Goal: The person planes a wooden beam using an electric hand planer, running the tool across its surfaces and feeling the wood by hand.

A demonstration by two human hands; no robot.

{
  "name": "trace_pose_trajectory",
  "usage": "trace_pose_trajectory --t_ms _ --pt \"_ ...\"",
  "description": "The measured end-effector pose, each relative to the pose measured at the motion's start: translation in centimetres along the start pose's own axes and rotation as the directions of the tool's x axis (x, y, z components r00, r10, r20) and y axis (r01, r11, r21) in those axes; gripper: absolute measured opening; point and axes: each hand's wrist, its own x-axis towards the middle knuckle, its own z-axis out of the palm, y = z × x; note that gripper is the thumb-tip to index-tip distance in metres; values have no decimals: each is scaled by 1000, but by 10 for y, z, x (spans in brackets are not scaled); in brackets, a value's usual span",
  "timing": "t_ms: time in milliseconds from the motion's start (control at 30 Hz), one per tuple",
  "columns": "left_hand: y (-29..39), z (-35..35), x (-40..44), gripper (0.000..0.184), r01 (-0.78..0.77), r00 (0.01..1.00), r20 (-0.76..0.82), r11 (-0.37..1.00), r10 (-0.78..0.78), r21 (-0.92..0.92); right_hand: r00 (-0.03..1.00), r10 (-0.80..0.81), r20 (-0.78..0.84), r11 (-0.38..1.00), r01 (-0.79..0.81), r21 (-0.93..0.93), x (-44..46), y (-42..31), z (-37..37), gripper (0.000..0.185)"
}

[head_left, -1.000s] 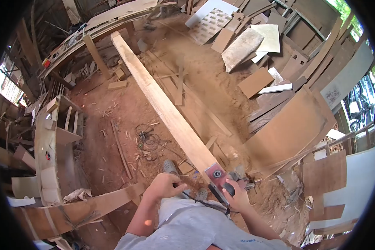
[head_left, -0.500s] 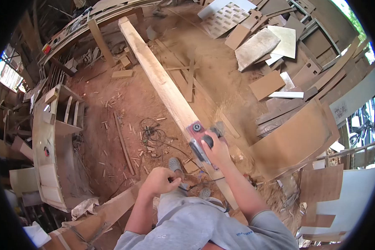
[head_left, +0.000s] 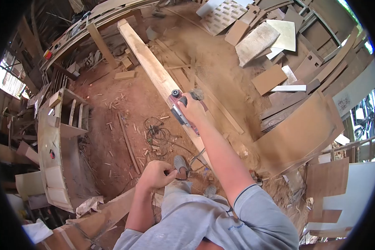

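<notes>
My right hand (head_left: 192, 109) is wrapped round the dark handle of a reddish electric hand planer (head_left: 176, 95). The planer rests on the upper face of a long wooden beam (head_left: 154, 68), about halfway along it. A dark cord (head_left: 197, 157) shows near the beam behind the tool. My left hand (head_left: 156, 175) hangs curled in front of my body, left of the beam, its fingers bent in toward the thumb. Whether anything lies inside those fingers is hidden.
Wood scraps and a tangled cable (head_left: 156, 132) lie on the dirt floor left of the beam. A wooden cabinet frame (head_left: 50, 154) stands at left, a workbench (head_left: 100, 18) at the far end. Boards and panels (head_left: 293, 129) are piled at right. My shoe (head_left: 180, 163) is beside the beam.
My right hand has pushed the planer forward along the beam, away from my body, with the arm stretched further. My left hand has shifted only slightly and stays curled.
</notes>
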Motion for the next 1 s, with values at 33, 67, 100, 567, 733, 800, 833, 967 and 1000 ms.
trace_pose_trajectory --t_ms 33,67,100,567,733,800,833,967,1000 --pt "2 3 -3 26 -9 1000 -15 1000 9 0 1000 -10 -16 1000 10 -3 -12 6 -2 52" --pt "4 9 -9 26 -15 1000 -24 1000 15 -4 1000 -14 -28 1000 14 -9 -28 15 -4 52" --pt "7 17 -16 26 -18 999 -28 1000 18 -12 1000 2 -12 1000 -2 -8 -51 24 -10 52" --pt "60 114 -59 32 -140 988 59 990 141 -27 994 111 -12 993 -112 -31 -511 141 -188 53" --pt "62 132 -56 28 -116 971 207 993 118 -22 993 115 -11 991 -115 -62 -541 157 -202 53" --pt "63 125 -50 28 -136 975 175 990 138 -24 998 57 -7 993 -58 -99 -515 148 -198 53" --pt "61 119 -46 28 -146 976 158 989 148 -25 997 75 3 994 -74 -80 -500 145 -193 52" --pt "36 83 -23 29 -144 986 80 988 148 -47 998 64 5 998 -64 -14 -419 121 -161 50" --pt "32 69 -16 29 -132 988 71 990 135 -45 999 43 -6 999 -43 -2 -396 113 -154 50"
